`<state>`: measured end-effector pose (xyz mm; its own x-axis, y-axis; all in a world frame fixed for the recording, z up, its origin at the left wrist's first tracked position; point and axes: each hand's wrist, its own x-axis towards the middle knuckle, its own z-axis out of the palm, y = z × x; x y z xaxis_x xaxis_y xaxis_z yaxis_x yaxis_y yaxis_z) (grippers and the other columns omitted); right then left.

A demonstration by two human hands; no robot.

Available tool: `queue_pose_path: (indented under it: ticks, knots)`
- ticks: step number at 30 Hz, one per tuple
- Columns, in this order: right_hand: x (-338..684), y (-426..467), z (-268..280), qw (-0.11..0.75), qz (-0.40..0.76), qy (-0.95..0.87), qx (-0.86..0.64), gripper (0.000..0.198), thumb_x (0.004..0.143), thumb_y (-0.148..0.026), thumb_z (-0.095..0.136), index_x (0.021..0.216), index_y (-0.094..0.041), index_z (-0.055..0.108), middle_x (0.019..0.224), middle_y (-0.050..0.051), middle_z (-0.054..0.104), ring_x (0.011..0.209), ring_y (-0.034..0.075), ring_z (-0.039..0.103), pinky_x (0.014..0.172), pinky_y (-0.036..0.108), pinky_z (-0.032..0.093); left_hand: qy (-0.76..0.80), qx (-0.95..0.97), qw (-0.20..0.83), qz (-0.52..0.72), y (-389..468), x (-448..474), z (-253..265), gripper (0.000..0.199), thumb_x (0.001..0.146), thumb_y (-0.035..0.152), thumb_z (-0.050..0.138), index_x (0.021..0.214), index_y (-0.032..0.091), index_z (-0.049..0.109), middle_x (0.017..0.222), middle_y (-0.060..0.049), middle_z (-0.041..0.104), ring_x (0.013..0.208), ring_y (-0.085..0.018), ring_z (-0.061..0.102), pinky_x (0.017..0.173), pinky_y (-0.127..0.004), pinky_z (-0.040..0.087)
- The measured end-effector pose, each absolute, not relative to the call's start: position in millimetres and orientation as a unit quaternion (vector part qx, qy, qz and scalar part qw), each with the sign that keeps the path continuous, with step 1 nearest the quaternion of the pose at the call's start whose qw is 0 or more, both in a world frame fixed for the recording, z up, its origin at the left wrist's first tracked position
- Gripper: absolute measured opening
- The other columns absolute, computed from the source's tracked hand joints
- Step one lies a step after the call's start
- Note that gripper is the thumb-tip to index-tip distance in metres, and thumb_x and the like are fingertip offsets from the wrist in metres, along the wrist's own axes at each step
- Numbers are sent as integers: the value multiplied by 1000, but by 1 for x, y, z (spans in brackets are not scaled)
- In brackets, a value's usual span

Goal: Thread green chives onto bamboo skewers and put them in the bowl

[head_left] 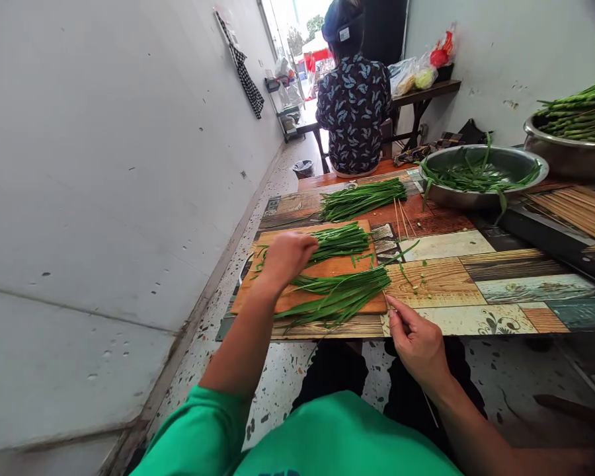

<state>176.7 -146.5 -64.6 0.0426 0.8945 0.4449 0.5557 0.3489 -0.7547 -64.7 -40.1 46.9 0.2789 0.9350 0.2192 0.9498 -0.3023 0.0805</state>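
Green shirt nearest, a metal bowl holds leaves.

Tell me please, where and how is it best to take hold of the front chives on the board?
I would grip the front chives near their right end, from above, closing across them. There they lie close together with ends roughly even; towards the left they fan apart, and some reach past the near edge of the board.
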Motion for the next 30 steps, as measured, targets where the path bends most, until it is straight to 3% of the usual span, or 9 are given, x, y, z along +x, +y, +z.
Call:
queue_pose_path:
  ticks: [4,8,13,19,23,30]
  knots:
    - [177,-147,-64,478,171,-670,-542,31,88,-24,47,110,-15,68,100,9,73,84,21,71,77,29,58,-487,-871,16,-70,-15,-25,26,21,84,26,57,97,22,73,90,-6,69,88,-20,60,80,-30,41]
    - [177,-147,-64,480,170,-676,-533,31,87,-21,47,110,-14,67,101,9,73,84,20,71,78,28,58,-493,-866,80,-16,-4,-10,9,20,83,23,57,94,20,73,90,-10,66,95,-25,57,82,-36,39]
    - [177,-146,-66,486,161,-676,-529,31,87,-21,48,110,-12,67,99,9,73,83,19,71,75,26,58,-492,-865,83,-48,-3,-16,7,23,86,27,52,89,21,74,90,-9,67,92,-23,57,83,-36,38]
    - [177,-146,-66,495,159,-677,-520,30,87,-20,48,109,-12,67,98,10,73,82,18,71,73,25,58,-494,-850,-50,-176,-16,-11,4,20,85,28,54,87,21,73,86,-3,72,81,-16,62,81,-30,39]
    - [177,-146,-67,495,157,-675,-524,30,88,-20,48,109,-12,67,100,10,73,85,19,71,77,26,58,-503,-831,-137,-191,-21,-3,1,20,83,25,54,85,17,73,73,-1,71,64,-12,58,66,-23,40]
    - [177,-145,-68,489,164,-676,-528,31,88,-20,47,111,-15,66,100,7,73,82,17,71,75,26,58,-488,-824,-222,-186,-25,1,-2,21,82,24,52,81,15,71,71,-1,68,62,-10,54,59,-19,39]
